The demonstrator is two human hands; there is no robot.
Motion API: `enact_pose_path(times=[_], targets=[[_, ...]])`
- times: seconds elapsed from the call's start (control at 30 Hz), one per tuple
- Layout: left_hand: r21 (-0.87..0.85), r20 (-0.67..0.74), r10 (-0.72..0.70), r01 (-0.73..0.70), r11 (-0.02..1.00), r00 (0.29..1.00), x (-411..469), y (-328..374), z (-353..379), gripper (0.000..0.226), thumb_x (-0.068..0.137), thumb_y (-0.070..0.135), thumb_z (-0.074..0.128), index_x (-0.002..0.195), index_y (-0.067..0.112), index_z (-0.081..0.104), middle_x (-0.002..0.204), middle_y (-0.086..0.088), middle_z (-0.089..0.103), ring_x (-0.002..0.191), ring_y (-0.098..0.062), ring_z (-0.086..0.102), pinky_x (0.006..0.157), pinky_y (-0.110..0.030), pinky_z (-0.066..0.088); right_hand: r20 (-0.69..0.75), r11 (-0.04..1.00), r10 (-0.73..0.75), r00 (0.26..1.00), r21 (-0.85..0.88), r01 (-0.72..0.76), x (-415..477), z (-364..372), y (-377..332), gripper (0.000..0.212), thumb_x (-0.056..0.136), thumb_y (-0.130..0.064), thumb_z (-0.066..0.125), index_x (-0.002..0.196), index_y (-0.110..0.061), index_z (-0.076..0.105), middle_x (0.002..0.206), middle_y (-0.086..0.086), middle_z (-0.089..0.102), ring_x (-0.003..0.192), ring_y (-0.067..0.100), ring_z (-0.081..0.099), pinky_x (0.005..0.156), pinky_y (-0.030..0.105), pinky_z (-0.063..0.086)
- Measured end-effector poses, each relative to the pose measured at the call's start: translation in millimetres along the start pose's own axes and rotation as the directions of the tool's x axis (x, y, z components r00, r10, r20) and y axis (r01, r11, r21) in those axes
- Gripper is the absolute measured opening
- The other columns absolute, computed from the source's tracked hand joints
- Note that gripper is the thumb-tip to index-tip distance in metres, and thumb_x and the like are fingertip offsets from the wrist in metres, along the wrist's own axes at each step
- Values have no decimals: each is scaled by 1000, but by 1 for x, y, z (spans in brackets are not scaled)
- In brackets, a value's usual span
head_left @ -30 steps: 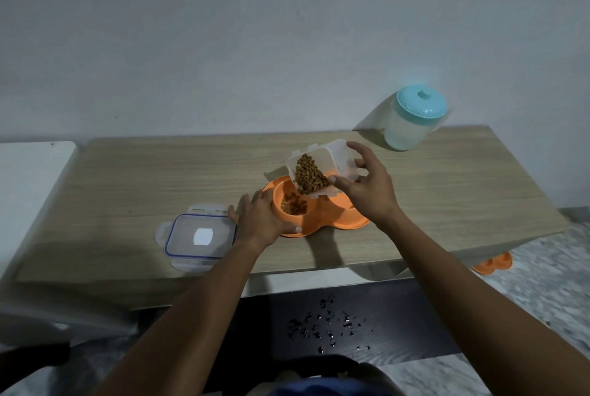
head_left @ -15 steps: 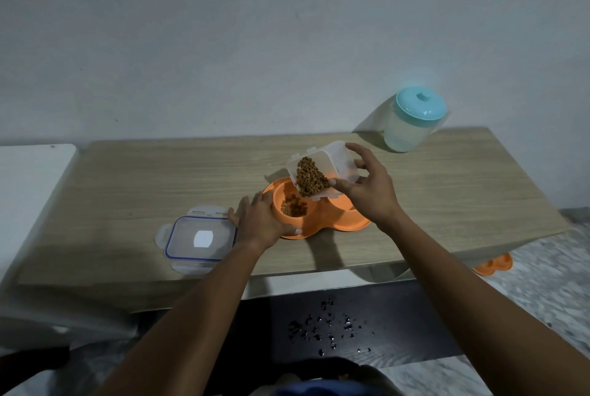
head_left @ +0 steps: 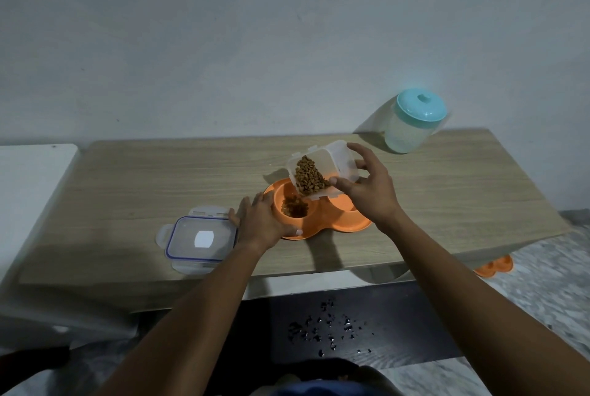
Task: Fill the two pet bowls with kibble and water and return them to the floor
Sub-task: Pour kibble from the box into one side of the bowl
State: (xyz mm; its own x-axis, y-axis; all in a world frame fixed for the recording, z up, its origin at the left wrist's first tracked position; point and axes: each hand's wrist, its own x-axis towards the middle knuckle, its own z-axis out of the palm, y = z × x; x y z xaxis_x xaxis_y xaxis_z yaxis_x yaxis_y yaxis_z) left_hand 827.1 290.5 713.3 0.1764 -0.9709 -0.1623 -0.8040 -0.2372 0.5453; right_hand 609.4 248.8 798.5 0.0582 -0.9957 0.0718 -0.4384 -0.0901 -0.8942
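Head view: your right hand (head_left: pixel 372 192) clamps the container (head_left: pixel 335 159), tilted to pour kibble (head_left: pixel 308 176); left hand (head_left: pixel 261 223), fingers straight, braces the bowl (head_left: pixel 348 225) against sliding.

The left forearm (head_left: pixel 204 299) and the right forearm (head_left: pixel 463 284) are bare from the bottom of the view to the wrists. The left hand (head_left: pixel 263 224) and the right hand (head_left: pixel 372 194) are bare too, with short, pale thumbnails. Blue cloth (head_left: pixel 319 391) shows at the bottom edge.
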Motion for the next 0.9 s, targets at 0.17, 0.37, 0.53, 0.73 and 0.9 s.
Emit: enact_pose_path(times=[0.17,0.37,0.53,0.73,0.9], targets=[[10,3,-7,7,1000,1000,0,-1,1,108,45,73,78,139,37,40,143,9,47,143,-30,24,110,-69,6,-5,1000,20,1000,22,-20,1,0,0,75,76,-25,89,137,-45,51,125,7,60,100,26,71,82,50,63],[16,1,-6,6,1000,1000,1,0,1,110,48,72,79,143,34,38,147,7,44,145,-31,21,111,-69,4,-19,999,17,1000,33,-16,0,-3,0,75,77,-20,88,141,-38,52,125,8,60,98,24,71,81,47,63],[19,-2,-3,3,1000,1000,1,-3,2,110,47,74,77,143,35,38,145,8,45,143,-30,23,111,-69,4,-5,998,19,1000,58,-18,0,-5,3,76,76,-21,90,139,-42,52,129,10,59,105,29,70,84,48,63],[19,-6,3,-3,1000,1000,0,1,0,110,48,72,78,143,35,37,145,8,45,144,-30,23,111,-68,4,14,996,15,1000,89,-16,2,-4,4,76,75,-19,90,135,-47,52,130,10,57,109,30,68,85,49,63],[22,0,3,-3,1000,1000,0,0,0,109,48,73,78,142,35,38,144,8,46,143,-30,24,110,-69,6,31,997,13,999,74,-15,3,-2,3,76,75,-21,90,136,-45,52,130,10,57,112,30,66,84,49,63]])
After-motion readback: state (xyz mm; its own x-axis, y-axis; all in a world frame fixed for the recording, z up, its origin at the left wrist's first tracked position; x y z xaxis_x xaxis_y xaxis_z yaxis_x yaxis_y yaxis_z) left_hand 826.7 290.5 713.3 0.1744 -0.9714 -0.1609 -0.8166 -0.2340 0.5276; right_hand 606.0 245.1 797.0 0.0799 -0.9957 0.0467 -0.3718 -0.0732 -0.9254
